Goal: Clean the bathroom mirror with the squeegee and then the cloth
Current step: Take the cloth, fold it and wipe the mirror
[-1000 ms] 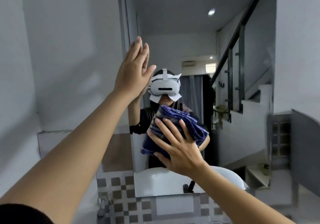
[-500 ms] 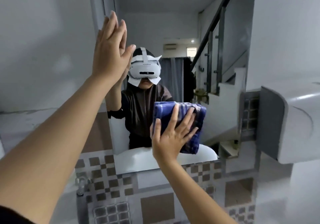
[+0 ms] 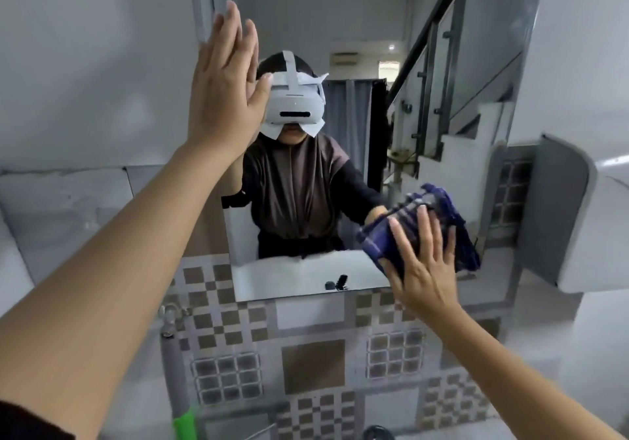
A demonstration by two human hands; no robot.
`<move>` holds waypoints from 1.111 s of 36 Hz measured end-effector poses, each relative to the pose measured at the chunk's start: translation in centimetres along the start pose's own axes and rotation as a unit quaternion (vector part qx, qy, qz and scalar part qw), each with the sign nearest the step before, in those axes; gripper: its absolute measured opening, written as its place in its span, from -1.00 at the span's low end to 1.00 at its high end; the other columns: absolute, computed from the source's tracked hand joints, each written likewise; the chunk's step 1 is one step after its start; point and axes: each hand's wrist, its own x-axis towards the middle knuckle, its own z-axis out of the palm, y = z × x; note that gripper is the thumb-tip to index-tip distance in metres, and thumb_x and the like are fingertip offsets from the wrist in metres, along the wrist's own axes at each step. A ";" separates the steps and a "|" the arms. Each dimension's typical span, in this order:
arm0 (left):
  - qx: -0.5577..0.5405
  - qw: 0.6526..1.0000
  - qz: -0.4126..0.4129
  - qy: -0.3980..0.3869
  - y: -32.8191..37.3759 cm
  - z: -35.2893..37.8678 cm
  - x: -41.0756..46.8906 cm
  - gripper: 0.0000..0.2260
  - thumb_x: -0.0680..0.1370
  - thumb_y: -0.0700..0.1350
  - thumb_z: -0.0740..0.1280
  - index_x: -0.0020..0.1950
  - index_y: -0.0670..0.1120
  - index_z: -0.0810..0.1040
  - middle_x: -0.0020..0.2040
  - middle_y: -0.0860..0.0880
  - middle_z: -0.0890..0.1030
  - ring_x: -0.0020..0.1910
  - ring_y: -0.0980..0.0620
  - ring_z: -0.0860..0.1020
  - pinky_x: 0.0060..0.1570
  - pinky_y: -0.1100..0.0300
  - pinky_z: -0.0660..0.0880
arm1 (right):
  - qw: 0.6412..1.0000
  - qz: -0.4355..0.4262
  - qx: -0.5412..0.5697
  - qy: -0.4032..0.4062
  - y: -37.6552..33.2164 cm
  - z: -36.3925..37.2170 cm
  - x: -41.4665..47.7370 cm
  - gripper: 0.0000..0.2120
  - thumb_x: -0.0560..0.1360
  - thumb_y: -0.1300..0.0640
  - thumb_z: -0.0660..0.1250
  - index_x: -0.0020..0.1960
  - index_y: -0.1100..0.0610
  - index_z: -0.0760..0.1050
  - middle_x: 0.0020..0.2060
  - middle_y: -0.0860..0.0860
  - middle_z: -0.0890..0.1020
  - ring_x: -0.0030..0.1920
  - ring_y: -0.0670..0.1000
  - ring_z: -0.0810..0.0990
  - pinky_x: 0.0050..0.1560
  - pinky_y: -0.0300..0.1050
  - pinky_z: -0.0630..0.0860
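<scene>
The bathroom mirror point(image 3: 343, 11) hangs on the wall straight ahead and reflects a person wearing a white headset. My left hand point(image 3: 223, 92) lies flat against the glass near its upper left edge, fingers straight and empty. My right hand point(image 3: 423, 269) presses a bunched dark blue striped cloth point(image 3: 454, 227) against the mirror's lower right corner, with fingers spread over the cloth. I cannot pick out a squeegee for certain.
A white and grey box point(image 3: 585, 215) sticks out from the wall just right of the mirror. Checkered tiles point(image 3: 313, 364) cover the wall below. A tap point(image 3: 170, 313) sits at lower left, with a grey rod ending in green point(image 3: 183, 419) beneath it.
My right hand has slid the cloth rightward and down across the glass to the lower right corner. My left hand stays flat on the mirror's left side.
</scene>
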 end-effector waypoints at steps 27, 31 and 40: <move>-0.136 0.981 -0.039 -0.131 -2.4 -4.8 -18.4 -0.89 0.54 -0.16 0.33 -0.01 -0.16 0.60 -0.03 -0.01 0.62 -0.01 0.09 0.50 0.07 0.31 0.41 | 0.887 0.337 0.309 0.070 -27.9 2.7 -0.2 -0.42 0.52 -0.12 0.11 0.47 0.03 0.04 0.47 0.15 -0.06 0.50 0.00 -0.25 0.41 0.20 -0.28; -0.170 0.966 -0.088 -0.171 -2.9 -5.2 -19.4 -0.85 0.54 -0.11 0.32 0.00 -0.15 0.61 -0.06 0.02 0.62 -0.06 0.09 0.54 -0.03 0.25 0.49 | 0.890 0.335 0.302 0.072 -28.5 2.6 0.0 -0.42 0.52 -0.12 0.13 0.46 0.05 0.06 0.46 0.15 -0.04 0.50 -0.01 -0.24 0.40 0.24 -0.23; -0.220 0.952 -0.151 -0.151 -1.4 -4.5 -19.7 -0.83 0.47 -0.14 0.42 0.01 -0.19 0.62 -0.08 -0.03 0.63 -0.14 0.19 0.55 -0.09 0.50 0.44 | 0.900 0.318 0.293 0.060 -27.8 2.4 -0.4 -0.39 0.51 -0.11 0.13 0.47 0.05 0.03 0.47 0.17 -0.06 0.50 0.03 -0.25 0.42 0.12 -0.35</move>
